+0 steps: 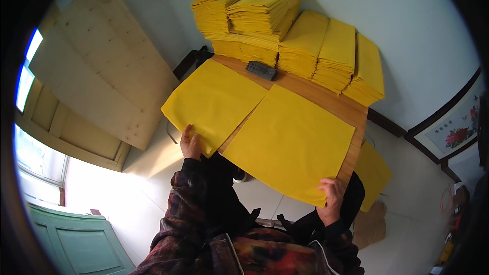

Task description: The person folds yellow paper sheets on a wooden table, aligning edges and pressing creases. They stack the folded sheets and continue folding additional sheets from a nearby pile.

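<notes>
Two flat yellow cloth-like pieces lie side by side on a wooden table, the left piece (219, 99) and the right piece (293, 140). A narrow strip of tabletop shows between them at the near end. My left hand (190, 144) is at the near left edge of the left piece, its fingers slightly bent and apart; a small corner there is rumpled. At the near right corner of the right piece, my right hand (331, 199) is closed on the edge, fingers on top and thumb hidden.
Folded yellow stacks (300, 38) line the table's far side, some tied and piled up. A dark grey block (261, 70) sits before them on the wooden tabletop (359, 131). Wooden boards (102, 66) lean at left. Another yellow piece (374, 175) hangs low at right, above brown paper (370, 224).
</notes>
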Demonstrator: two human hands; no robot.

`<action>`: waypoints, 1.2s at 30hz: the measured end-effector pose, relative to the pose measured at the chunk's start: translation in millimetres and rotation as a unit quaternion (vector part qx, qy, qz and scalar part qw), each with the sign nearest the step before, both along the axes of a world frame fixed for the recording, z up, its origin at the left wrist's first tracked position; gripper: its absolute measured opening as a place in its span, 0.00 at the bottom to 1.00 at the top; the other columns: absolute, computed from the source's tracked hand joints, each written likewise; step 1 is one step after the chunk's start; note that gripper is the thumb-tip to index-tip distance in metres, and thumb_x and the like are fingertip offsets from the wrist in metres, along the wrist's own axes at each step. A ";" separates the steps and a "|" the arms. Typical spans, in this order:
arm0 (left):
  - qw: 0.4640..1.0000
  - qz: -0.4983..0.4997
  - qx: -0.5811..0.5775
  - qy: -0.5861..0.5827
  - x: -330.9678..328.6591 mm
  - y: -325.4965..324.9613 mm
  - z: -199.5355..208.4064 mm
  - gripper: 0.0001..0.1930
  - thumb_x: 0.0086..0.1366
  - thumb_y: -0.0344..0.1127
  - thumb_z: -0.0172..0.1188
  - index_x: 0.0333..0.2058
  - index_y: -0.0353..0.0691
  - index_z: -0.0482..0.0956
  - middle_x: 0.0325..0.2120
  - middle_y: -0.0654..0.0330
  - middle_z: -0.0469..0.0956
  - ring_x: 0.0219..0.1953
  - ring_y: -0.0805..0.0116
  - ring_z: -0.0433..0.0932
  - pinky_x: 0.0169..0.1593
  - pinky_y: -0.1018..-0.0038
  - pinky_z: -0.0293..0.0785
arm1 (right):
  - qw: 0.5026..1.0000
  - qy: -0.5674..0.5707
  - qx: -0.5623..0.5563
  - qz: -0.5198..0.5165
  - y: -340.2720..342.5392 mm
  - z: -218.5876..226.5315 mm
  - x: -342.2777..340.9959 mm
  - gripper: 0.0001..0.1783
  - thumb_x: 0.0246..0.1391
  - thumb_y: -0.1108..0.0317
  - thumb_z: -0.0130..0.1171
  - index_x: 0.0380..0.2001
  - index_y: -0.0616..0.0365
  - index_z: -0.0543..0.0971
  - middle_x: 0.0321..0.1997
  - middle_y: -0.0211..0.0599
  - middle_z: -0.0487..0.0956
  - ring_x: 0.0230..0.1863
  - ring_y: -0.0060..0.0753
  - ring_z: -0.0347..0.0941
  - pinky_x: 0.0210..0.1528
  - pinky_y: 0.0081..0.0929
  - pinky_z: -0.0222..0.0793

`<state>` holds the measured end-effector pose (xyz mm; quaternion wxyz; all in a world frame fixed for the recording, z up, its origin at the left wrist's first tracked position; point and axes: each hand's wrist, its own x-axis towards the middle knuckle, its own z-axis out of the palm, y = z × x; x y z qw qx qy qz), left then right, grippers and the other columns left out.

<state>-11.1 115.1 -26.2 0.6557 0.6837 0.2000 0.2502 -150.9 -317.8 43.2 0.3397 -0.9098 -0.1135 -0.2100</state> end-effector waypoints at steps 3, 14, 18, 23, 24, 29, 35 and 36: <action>0.999 -0.009 -0.033 -0.009 -1.0 2.8 -2.3 0.25 0.58 0.21 0.52 0.56 0.33 0.68 0.46 0.56 0.74 0.43 0.68 0.76 0.47 0.77 0.73 | 1.000 -0.004 -0.005 -0.014 -4.3 3.6 -2.0 0.10 0.39 0.77 0.60 0.27 0.57 0.70 0.39 0.40 0.75 0.43 0.47 0.71 0.47 0.38 0.65; 0.995 -0.070 -0.073 0.003 0.5 41.1 -20.5 0.25 0.59 0.21 0.52 0.57 0.40 0.68 0.39 0.54 0.79 0.35 0.67 0.77 0.40 0.73 0.76 | 0.999 0.010 -0.011 -0.048 -15.8 -7.7 -11.3 0.13 0.36 0.76 0.59 0.31 0.56 0.73 0.43 0.35 0.73 0.51 0.43 0.68 0.52 0.40 0.59; 0.998 -0.039 -0.056 -0.011 5.5 36.4 -12.8 0.19 0.60 0.23 0.53 0.51 0.34 0.72 0.40 0.52 0.78 0.38 0.65 0.77 0.45 0.73 0.75 | 0.998 0.019 -0.022 -0.054 -18.6 -9.5 -12.9 0.13 0.39 0.65 0.65 0.29 0.53 0.73 0.43 0.31 0.74 0.49 0.39 0.70 0.51 0.40 0.59; 0.999 0.030 0.015 -0.011 15.8 31.3 -12.1 0.15 0.62 0.28 0.55 0.47 0.32 0.74 0.39 0.57 0.78 0.40 0.67 0.76 0.48 0.74 0.73 | 0.999 0.032 -0.002 -0.044 -16.3 -4.6 -13.8 0.14 0.36 0.72 0.61 0.30 0.53 0.72 0.43 0.30 0.73 0.50 0.37 0.68 0.53 0.39 0.58; 0.999 0.041 0.027 -0.020 18.5 31.0 -12.2 0.15 0.62 0.28 0.56 0.47 0.32 0.74 0.39 0.57 0.78 0.40 0.67 0.76 0.47 0.74 0.73 | 0.998 0.036 0.010 -0.041 -15.7 -3.9 -13.4 0.16 0.33 0.78 0.58 0.31 0.54 0.72 0.43 0.30 0.72 0.50 0.38 0.67 0.53 0.39 0.58; 0.995 0.093 0.017 -0.014 28.6 27.7 -13.0 0.13 0.61 0.30 0.58 0.44 0.34 0.75 0.37 0.59 0.77 0.36 0.67 0.76 0.39 0.75 0.75 | 0.999 0.025 0.018 -0.038 -16.2 -2.3 -14.8 0.18 0.30 0.84 0.55 0.30 0.55 0.71 0.42 0.31 0.71 0.50 0.38 0.67 0.53 0.39 0.58; 0.993 0.093 0.012 -0.075 44.9 38.8 -31.8 0.12 0.63 0.31 0.58 0.45 0.38 0.73 0.35 0.57 0.77 0.36 0.66 0.76 0.39 0.72 0.76 | 0.999 0.019 0.013 -0.043 -16.4 -3.6 -16.2 0.16 0.33 0.83 0.55 0.30 0.54 0.72 0.42 0.31 0.72 0.50 0.39 0.67 0.52 0.38 0.58; 0.991 0.099 -0.006 -0.085 44.6 42.1 -36.5 0.13 0.63 0.31 0.58 0.46 0.38 0.72 0.34 0.57 0.77 0.36 0.65 0.76 0.39 0.72 0.76 | 0.999 0.015 0.010 -0.043 -17.2 -4.0 -15.9 0.16 0.33 0.82 0.56 0.30 0.54 0.72 0.42 0.30 0.72 0.49 0.39 0.67 0.52 0.38 0.58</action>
